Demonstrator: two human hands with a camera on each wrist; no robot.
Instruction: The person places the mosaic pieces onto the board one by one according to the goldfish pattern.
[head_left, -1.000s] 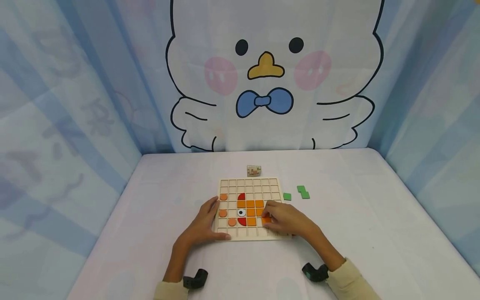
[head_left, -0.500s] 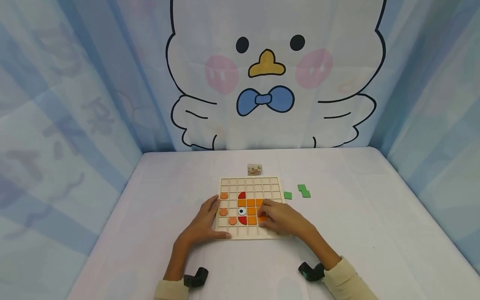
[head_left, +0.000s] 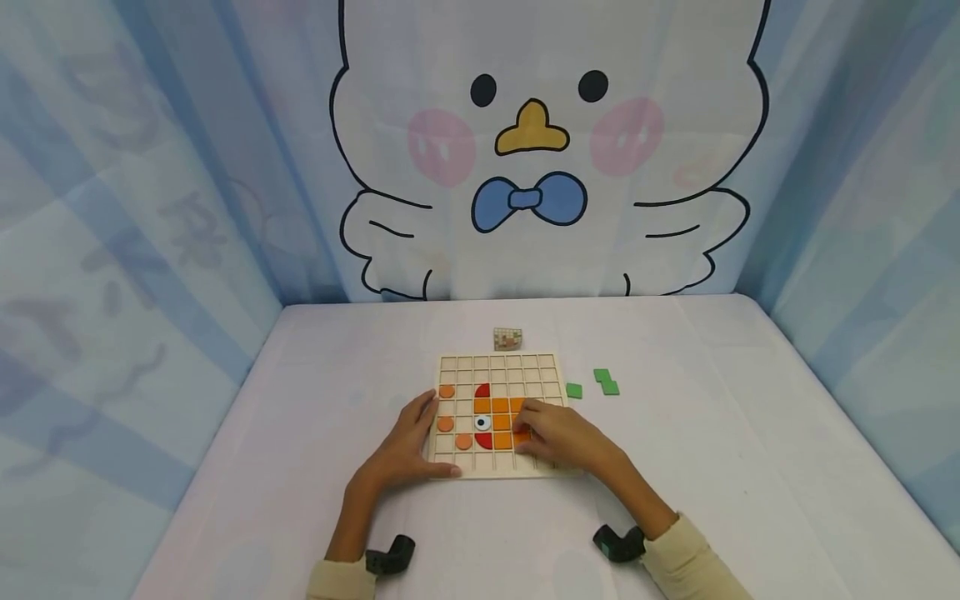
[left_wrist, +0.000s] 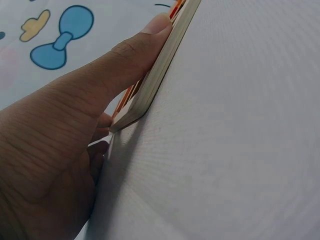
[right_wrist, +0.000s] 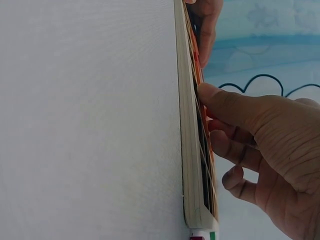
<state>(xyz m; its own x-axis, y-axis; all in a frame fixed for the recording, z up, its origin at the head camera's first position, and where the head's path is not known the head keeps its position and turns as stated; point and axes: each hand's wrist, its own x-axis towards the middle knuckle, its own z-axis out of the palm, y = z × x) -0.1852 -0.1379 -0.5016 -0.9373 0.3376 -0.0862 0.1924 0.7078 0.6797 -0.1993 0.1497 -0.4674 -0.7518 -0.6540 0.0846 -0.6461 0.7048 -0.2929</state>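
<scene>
A pale wooden grid board [head_left: 501, 461] lies on the table, holding orange squares [head_left: 501, 422], orange discs [head_left: 447, 392], red quarter-round tiles [head_left: 482, 390] and a black-and-white eye disc [head_left: 482, 422]. My left hand [head_left: 405, 446] grips its near left corner, thumb along the front edge, fingers at the left side. My right hand [head_left: 562, 433] bends over the right half of the grid. Its thumb and fingers pinch an orange square tile [head_left: 522, 437] at a cell right of the orange block. In the right wrist view, the thumb [right_wrist: 212, 92] touches the board's top; the fingers partly hide the tile.
Right of the board lie a green tile [head_left: 574, 391] and two touching green tiles [head_left: 606, 382]. A small patterned card [head_left: 507, 339] stands behind the board. A dark red piece [right_wrist: 196, 238] shows past the board's end in the right wrist view. Printed curtains enclose the table.
My right hand has shifted slightly left, bringing the orange square tile in beside the other orange squares. The left hand keeps its hold on the board corner.
</scene>
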